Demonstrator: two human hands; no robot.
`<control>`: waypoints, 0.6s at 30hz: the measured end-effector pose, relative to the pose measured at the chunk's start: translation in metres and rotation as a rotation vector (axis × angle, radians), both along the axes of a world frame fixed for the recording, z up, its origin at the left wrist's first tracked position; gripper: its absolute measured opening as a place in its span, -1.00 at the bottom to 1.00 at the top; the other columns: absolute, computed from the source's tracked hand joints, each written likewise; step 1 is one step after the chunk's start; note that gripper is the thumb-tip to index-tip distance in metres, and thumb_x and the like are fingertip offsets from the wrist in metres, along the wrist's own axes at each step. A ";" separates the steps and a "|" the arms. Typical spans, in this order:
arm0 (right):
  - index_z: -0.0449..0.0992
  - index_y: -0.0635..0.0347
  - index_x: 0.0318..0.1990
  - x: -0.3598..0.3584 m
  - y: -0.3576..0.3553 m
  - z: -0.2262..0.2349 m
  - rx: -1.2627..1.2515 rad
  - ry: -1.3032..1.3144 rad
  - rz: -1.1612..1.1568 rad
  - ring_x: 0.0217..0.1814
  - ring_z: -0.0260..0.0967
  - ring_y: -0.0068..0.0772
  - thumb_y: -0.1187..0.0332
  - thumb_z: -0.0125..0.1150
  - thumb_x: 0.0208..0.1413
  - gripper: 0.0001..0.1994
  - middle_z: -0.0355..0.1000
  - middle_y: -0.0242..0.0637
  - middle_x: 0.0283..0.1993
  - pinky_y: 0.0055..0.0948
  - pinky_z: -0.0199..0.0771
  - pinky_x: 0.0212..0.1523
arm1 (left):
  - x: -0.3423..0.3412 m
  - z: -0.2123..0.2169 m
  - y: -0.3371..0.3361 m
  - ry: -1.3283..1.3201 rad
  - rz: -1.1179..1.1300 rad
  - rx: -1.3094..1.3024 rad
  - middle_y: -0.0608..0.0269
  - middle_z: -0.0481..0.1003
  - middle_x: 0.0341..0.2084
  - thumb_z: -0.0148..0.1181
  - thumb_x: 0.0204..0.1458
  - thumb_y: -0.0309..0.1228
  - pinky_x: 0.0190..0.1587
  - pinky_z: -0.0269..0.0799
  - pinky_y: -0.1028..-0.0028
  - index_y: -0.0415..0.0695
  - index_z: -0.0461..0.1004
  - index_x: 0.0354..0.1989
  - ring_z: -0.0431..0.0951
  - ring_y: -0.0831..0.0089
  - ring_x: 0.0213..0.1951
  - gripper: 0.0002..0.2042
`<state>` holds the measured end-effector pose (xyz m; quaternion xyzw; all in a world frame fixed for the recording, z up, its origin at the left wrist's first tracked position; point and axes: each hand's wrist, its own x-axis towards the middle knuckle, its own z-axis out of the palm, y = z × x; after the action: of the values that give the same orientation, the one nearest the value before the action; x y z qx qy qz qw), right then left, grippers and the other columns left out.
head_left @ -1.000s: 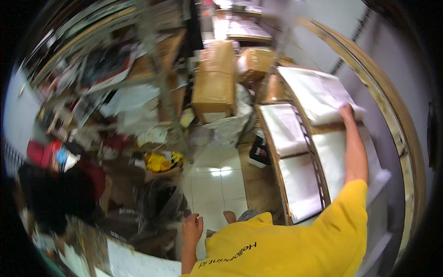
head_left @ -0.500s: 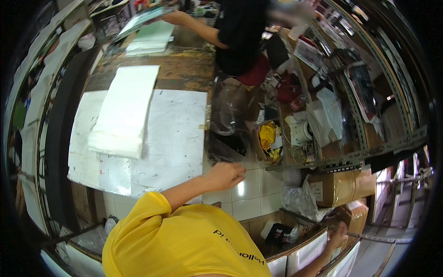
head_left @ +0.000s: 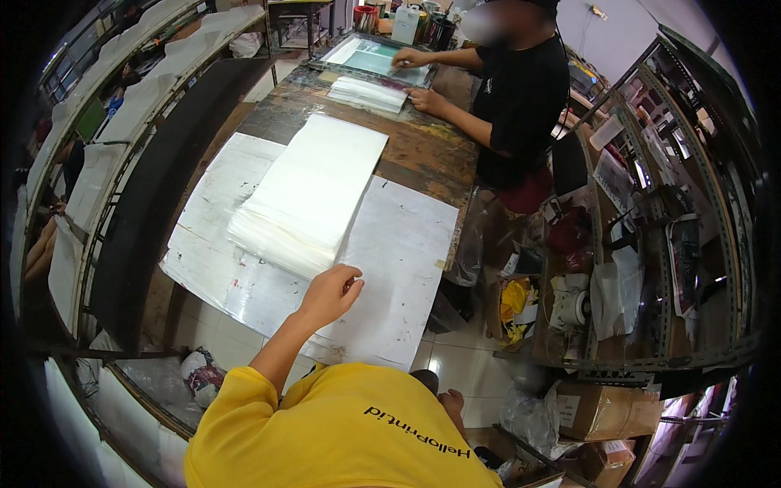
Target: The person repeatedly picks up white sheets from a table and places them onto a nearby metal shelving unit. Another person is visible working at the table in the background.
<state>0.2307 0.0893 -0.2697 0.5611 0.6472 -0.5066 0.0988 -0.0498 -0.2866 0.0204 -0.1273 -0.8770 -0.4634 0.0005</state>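
White sheet stack [head_left: 313, 183] nr L hand [head_left: 330, 294] (half-curled, empty); R hand [head_left: 452, 400] low, can't tell grip.

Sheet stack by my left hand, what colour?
The sheet stack is white, clearest in the head view.

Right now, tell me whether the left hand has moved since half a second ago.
Yes, leftward: judged against the white board, the left hand has gone from past the board's right edge to over it, close to the near end of the paper stack.
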 end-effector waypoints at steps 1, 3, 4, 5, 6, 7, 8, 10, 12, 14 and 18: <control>0.39 0.43 0.06 0.003 0.005 -0.002 0.030 0.010 -0.009 -0.28 0.50 -0.23 0.70 0.20 -0.13 -0.52 0.42 0.02 -0.09 -0.36 0.60 -0.40 | 0.003 -0.003 -0.003 -0.005 0.020 0.011 0.08 0.53 -0.41 0.20 0.10 -0.41 -0.32 0.45 0.37 -0.27 0.54 -0.20 0.53 0.27 -0.43 -0.81; 0.40 0.44 0.06 0.009 0.017 0.001 0.115 0.049 0.000 -0.38 0.51 -0.25 0.64 0.30 -0.14 -0.50 0.46 -0.05 -0.23 -0.37 0.58 -0.35 | 0.003 -0.006 -0.006 -0.003 0.038 0.022 0.09 0.53 -0.41 0.20 0.10 -0.42 -0.32 0.45 0.38 -0.27 0.54 -0.20 0.52 0.28 -0.43 -0.81; 0.40 0.43 0.06 0.012 0.022 0.004 0.106 0.078 -0.037 -0.37 0.51 -0.25 0.64 0.29 -0.13 -0.51 0.47 -0.06 -0.23 -0.37 0.58 -0.36 | 0.002 -0.005 -0.006 0.004 0.037 0.022 0.09 0.53 -0.41 0.19 0.10 -0.42 -0.32 0.45 0.38 -0.28 0.54 -0.19 0.52 0.28 -0.44 -0.81; 0.40 0.43 0.05 0.014 0.026 0.007 0.098 0.106 -0.075 -0.36 0.51 -0.25 0.63 0.28 -0.12 -0.52 0.47 -0.06 -0.23 -0.38 0.57 -0.36 | 0.001 -0.004 -0.006 0.010 0.035 0.022 0.09 0.52 -0.41 0.19 0.10 -0.42 -0.32 0.45 0.39 -0.28 0.53 -0.19 0.52 0.29 -0.44 -0.81; 0.40 0.43 0.05 0.014 0.031 0.012 0.093 0.141 -0.112 -0.35 0.51 -0.25 0.63 0.28 -0.12 -0.53 0.47 -0.07 -0.23 -0.39 0.57 -0.37 | -0.003 -0.001 -0.005 0.019 0.032 0.012 0.10 0.53 -0.41 0.19 0.10 -0.42 -0.33 0.45 0.38 -0.26 0.53 -0.19 0.53 0.28 -0.45 -0.82; 0.41 0.42 0.04 0.016 0.033 0.017 0.110 0.113 -0.090 -0.33 0.51 -0.26 0.61 0.30 -0.12 -0.53 0.47 -0.07 -0.22 -0.39 0.57 -0.36 | -0.006 0.001 -0.003 0.028 0.029 0.002 0.11 0.53 -0.40 0.19 0.10 -0.41 -0.34 0.45 0.38 -0.25 0.53 -0.19 0.54 0.27 -0.46 -0.82; 0.41 0.41 0.04 0.020 0.033 0.021 0.126 0.085 -0.066 -0.31 0.51 -0.27 0.59 0.32 -0.12 -0.53 0.47 -0.06 -0.21 -0.39 0.57 -0.35 | -0.009 0.003 -0.001 0.036 0.028 -0.007 0.12 0.54 -0.40 0.19 0.10 -0.41 -0.35 0.46 0.38 -0.23 0.54 -0.20 0.54 0.27 -0.46 -0.83; 0.43 0.42 0.03 0.017 0.029 0.027 0.173 0.020 0.026 -0.32 0.51 -0.27 0.59 0.30 -0.13 -0.53 0.48 -0.05 -0.21 -0.39 0.58 -0.36 | -0.014 0.005 0.003 0.075 0.026 0.016 0.13 0.53 -0.41 0.19 0.10 -0.41 -0.35 0.46 0.38 -0.22 0.54 -0.20 0.55 0.28 -0.46 -0.83; 0.44 0.46 0.01 0.023 0.021 0.025 0.240 -0.068 0.156 -0.36 0.52 -0.27 0.63 0.24 -0.16 -0.54 0.49 -0.04 -0.22 -0.40 0.59 -0.40 | -0.017 0.007 0.007 0.094 0.027 0.030 0.14 0.53 -0.41 0.19 0.10 -0.41 -0.35 0.46 0.38 -0.22 0.54 -0.20 0.55 0.28 -0.46 -0.83; 0.43 0.47 0.02 0.033 0.016 0.013 0.292 -0.067 0.254 -0.38 0.53 -0.26 0.62 0.26 -0.16 -0.53 0.50 -0.03 -0.22 -0.41 0.58 -0.41 | -0.018 0.011 0.010 0.090 0.028 0.037 0.14 0.53 -0.41 0.20 0.10 -0.41 -0.35 0.47 0.38 -0.22 0.54 -0.20 0.55 0.29 -0.46 -0.84; 0.45 0.44 0.03 0.011 -0.018 0.051 0.155 -0.059 0.177 -0.30 0.56 -0.21 0.56 0.32 -0.17 -0.51 0.51 -0.01 -0.18 -0.34 0.60 -0.33 | -0.016 0.004 0.012 0.094 0.027 0.016 0.13 0.53 -0.42 0.20 0.10 -0.41 -0.34 0.46 0.39 -0.23 0.53 -0.21 0.55 0.29 -0.46 -0.83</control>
<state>0.2416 0.0714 -0.2190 0.5226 0.7280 -0.4277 0.1186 -0.0658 -0.2748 0.0240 -0.1370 -0.8739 -0.4638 0.0489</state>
